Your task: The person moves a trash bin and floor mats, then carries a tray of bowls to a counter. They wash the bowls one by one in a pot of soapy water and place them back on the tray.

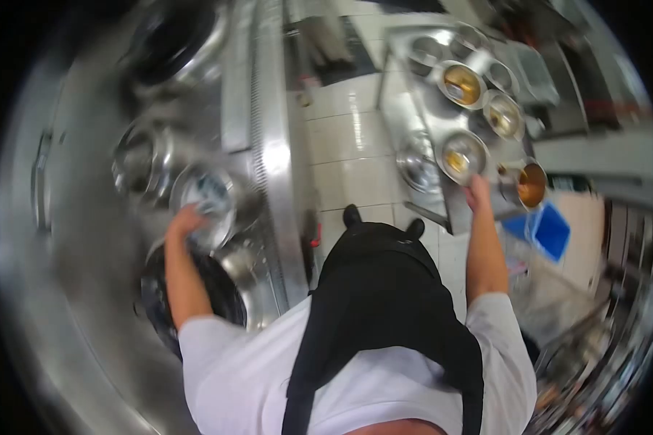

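My left hand (189, 220) reaches out to the left and grips the rim of a steel bowl (207, 197) with something white and blue inside, held above a dark wok (210, 290) on the steel range. My right hand (477, 192) stretches to the right and touches the edge of a steel bowl (462, 154) holding a yellowish sauce on a side counter. Whether that hand grips the bowl is unclear through the blur.
More sauce bowls (463, 83) and a pot of orange liquid (531, 185) stand on the right counter (428, 109). A steel pot (134, 156) and a second wok (171, 47) sit on the range. White floor tiles (348, 145) run between. A blue bin (551, 230) is at the right.
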Demonstrator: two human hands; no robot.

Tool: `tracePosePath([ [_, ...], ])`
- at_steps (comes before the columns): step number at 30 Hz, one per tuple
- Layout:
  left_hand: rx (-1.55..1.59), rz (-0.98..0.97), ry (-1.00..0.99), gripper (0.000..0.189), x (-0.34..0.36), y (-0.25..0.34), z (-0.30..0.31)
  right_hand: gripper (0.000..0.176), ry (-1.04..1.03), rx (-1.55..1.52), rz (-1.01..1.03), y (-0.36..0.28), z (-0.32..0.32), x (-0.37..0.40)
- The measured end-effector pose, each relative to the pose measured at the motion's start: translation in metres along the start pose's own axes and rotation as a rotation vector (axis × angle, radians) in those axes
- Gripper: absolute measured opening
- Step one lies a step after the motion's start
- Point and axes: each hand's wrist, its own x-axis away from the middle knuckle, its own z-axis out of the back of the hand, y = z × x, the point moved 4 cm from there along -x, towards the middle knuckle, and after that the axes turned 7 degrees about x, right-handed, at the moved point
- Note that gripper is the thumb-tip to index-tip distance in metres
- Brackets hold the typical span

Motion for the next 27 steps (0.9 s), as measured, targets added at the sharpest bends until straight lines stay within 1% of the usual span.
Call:
tracePosePath([
  [1,0.224,-0.118,0.077,0.048,0.008,-0.009,0.016,0.024,-0.018,-0.349,-0.085,-0.052,-0.019,0.035],
  [2,0.386,-0.144,0.168,0.050,0.024,0.019,0.028,0.042,-0.100,-0.449,-0.037,-0.054,-0.025,0.025],
  [3,0.563,-0.156,0.269,0.052,0.045,0.059,0.045,0.044,-0.158,-0.496,-0.109,-0.063,-0.029,0.023],
  [4,0.545,-0.240,0.263,0.056,0.062,0.120,0.056,0.045,-0.207,-0.565,-0.136,-0.072,-0.033,0.023],
  [5,0.529,-0.317,0.262,0.059,0.069,0.179,0.054,0.047,-0.260,-0.540,-0.134,-0.078,-0.035,0.020],
  [7,0.331,-0.544,0.379,0.062,0.049,0.268,0.036,0.049,-0.273,-0.484,-0.035,-0.106,-0.040,0.032],
  [8,0.567,-0.618,0.288,0.066,0.045,0.330,0.012,0.049,-0.273,-0.494,-0.021,-0.111,-0.039,0.036],
  [9,0.581,-0.758,0.231,0.068,0.025,0.382,-0.012,0.050,-0.290,-0.508,-0.034,-0.117,-0.037,0.037],
  [10,0.348,-0.932,0.394,0.071,-0.002,0.428,-0.039,0.052,-0.306,-0.522,-0.043,-0.123,-0.033,0.039],
  [11,0.297,-0.966,0.401,0.075,-0.010,0.481,-0.070,0.052,-0.307,-0.535,-0.020,-0.127,-0.028,0.045],
  [12,0.465,-0.932,0.209,0.076,-0.031,0.523,-0.109,0.052,-0.335,-0.511,-0.013,-0.129,-0.023,0.051],
  [13,0.477,-0.895,0.123,0.064,-0.063,0.554,-0.150,0.053,-0.358,-0.485,-0.005,-0.134,-0.013,0.048],
  [14,0.322,-0.958,0.205,0.056,-0.088,0.581,-0.192,0.053,-0.354,-0.491,0.017,-0.136,-0.002,0.036],
  [15,0.168,-1.009,0.283,0.049,-0.103,0.601,-0.221,0.055,-0.308,-0.488,-0.020,-0.128,0.010,0.024],
  [16,0.166,-1.016,0.283,0.049,-0.106,0.616,-0.227,0.057,-0.262,-0.485,-0.065,-0.130,0.023,0.021],
  [17,0.067,-1.008,0.351,0.041,-0.109,0.628,-0.234,0.057,-0.258,-0.489,-0.063,-0.134,0.037,0.017],
  [18,-0.035,-0.996,0.417,0.034,-0.113,0.640,-0.239,0.059,-0.269,-0.410,-0.005,-0.143,0.050,0.009],
  [19,-0.037,-0.994,0.411,0.034,-0.117,0.653,-0.244,0.062,-0.284,-0.328,0.048,-0.154,0.060,0.007],
  [20,0.087,-0.982,0.472,0.032,-0.122,0.668,-0.245,0.062,-0.287,-0.325,0.041,-0.159,0.067,0.001],
  [21,0.212,-0.970,0.537,0.030,-0.127,0.682,-0.244,0.062,-0.197,-0.236,0.108,-0.171,0.076,-0.009],
  [22,0.295,-0.994,0.466,0.025,-0.134,0.696,-0.248,0.063,-0.108,-0.144,0.175,-0.183,0.086,-0.017],
  [23,0.303,-0.990,0.468,0.025,-0.135,0.700,-0.246,0.053,-0.221,-0.226,0.127,-0.194,0.100,-0.021],
  [25,-0.177,-1.162,0.666,0.023,-0.126,0.719,-0.234,0.044,-0.228,-0.144,0.151,-0.208,0.116,-0.024],
  [26,-0.147,-1.141,0.814,0.022,-0.124,0.729,-0.222,0.044,-0.224,-0.136,0.164,-0.214,0.116,-0.025],
  [27,-0.140,-1.148,0.824,0.022,-0.121,0.740,-0.217,0.041,-0.149,-0.111,0.204,-0.219,0.114,-0.025],
])
